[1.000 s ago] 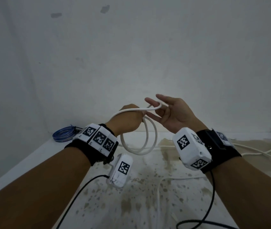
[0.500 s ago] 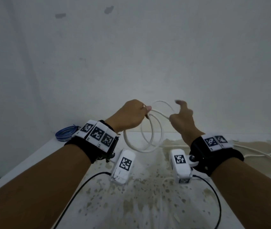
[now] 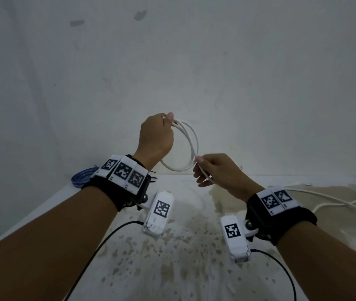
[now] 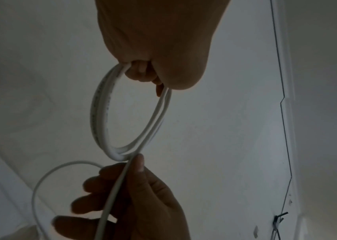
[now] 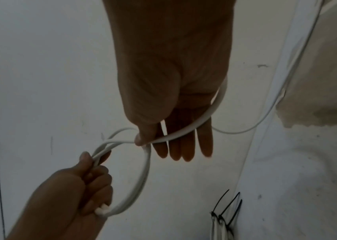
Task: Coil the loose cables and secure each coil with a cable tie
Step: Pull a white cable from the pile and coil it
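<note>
A white cable coil [image 3: 191,146] of a few loops hangs in the air in front of the wall. My left hand [image 3: 169,120] grips its top in a fist; the left wrist view shows the loops [image 4: 101,113] running out of the curled fingers. My right hand [image 3: 198,168] is at the coil's lower right. There its thumb pinches the running strand [image 5: 183,131] against nearly straight fingers [image 5: 182,149]. The loose tail [image 5: 266,116] trails away to the right. A white plug end [image 5: 103,211] sticks out below the left fist.
A coiled blue cable [image 3: 81,178] lies at the back left of the stained white surface [image 3: 172,257]. More loose white cable [image 3: 329,198] lies at the right. Black cable ties [image 5: 227,204] are around white cable ends near the wall. Black wrist-camera leads hang below both arms.
My right hand swept from above the coil down to its lower right, bringing the strand around as another loop. The left hand rose slightly with the coil.
</note>
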Action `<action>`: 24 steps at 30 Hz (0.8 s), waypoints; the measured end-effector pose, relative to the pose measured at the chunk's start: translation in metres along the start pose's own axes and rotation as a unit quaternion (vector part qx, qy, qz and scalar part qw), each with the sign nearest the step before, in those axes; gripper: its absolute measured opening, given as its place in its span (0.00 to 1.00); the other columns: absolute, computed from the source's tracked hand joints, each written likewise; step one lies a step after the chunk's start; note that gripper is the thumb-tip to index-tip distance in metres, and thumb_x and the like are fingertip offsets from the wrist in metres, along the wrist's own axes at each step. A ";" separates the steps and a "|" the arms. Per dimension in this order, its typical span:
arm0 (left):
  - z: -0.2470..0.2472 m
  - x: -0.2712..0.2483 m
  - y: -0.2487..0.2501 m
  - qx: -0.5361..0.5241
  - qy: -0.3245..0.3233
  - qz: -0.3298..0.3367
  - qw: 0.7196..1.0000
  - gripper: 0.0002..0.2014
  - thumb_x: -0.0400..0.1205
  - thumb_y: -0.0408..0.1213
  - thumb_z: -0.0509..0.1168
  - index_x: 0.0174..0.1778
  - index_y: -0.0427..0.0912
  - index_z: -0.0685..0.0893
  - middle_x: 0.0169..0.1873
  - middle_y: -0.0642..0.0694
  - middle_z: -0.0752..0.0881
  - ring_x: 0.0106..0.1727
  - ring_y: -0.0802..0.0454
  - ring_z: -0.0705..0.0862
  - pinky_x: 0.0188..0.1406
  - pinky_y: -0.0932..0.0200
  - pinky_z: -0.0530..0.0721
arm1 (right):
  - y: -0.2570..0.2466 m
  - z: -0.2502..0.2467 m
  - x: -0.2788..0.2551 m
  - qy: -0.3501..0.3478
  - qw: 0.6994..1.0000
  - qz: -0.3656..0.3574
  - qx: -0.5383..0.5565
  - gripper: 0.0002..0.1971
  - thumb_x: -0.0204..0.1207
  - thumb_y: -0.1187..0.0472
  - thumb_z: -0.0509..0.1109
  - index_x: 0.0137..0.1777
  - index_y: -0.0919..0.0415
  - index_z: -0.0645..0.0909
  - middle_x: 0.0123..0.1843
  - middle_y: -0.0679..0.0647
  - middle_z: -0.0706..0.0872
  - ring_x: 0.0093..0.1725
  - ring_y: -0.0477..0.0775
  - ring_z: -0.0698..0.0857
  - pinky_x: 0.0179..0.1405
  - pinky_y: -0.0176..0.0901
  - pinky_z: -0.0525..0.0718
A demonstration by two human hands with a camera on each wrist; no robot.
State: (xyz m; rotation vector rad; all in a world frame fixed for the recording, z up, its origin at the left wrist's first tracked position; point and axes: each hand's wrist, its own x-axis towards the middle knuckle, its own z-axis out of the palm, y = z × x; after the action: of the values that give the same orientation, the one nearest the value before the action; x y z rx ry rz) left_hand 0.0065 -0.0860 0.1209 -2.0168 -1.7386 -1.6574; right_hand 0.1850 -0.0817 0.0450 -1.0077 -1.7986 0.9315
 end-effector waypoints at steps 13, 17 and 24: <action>0.005 -0.010 -0.001 -0.028 -0.086 0.090 0.992 0.21 0.90 0.44 0.53 0.31 0.45 0.74 0.24 0.52 0.74 0.26 0.57 0.71 0.30 0.60 0.68 | -0.051 -0.005 0.017 -0.022 0.992 -0.002 0.128 0.13 0.86 0.56 0.64 0.52 0.68 0.81 0.39 0.62 0.88 0.32 0.58 0.88 0.52 0.60 0.90; 0.004 -0.009 0.000 -0.049 -0.084 0.133 0.986 0.21 0.90 0.43 0.55 0.28 0.53 0.70 0.22 0.54 0.72 0.24 0.60 0.71 0.29 0.65 0.67 | -0.055 -0.008 0.011 -0.095 0.934 0.107 0.328 0.27 0.86 0.40 0.54 0.47 0.64 0.81 0.25 0.53 0.74 0.22 0.50 0.71 0.35 0.49 0.86; 0.009 -0.010 0.003 -0.034 -0.103 0.091 0.990 0.15 0.87 0.54 0.57 0.39 0.52 0.80 0.32 0.53 0.79 0.34 0.61 0.77 0.40 0.59 0.77 | -0.059 -0.005 0.012 -0.015 0.925 0.107 0.365 0.22 0.87 0.44 0.58 0.34 0.56 0.69 0.22 0.46 0.60 0.19 0.45 0.56 0.17 0.36 0.57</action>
State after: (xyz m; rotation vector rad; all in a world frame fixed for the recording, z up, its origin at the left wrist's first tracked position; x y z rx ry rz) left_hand 0.0167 -0.0891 0.1116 -2.3732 -1.5117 -1.5197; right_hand 0.1706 -0.0939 0.1025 -0.7018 -1.1962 1.5990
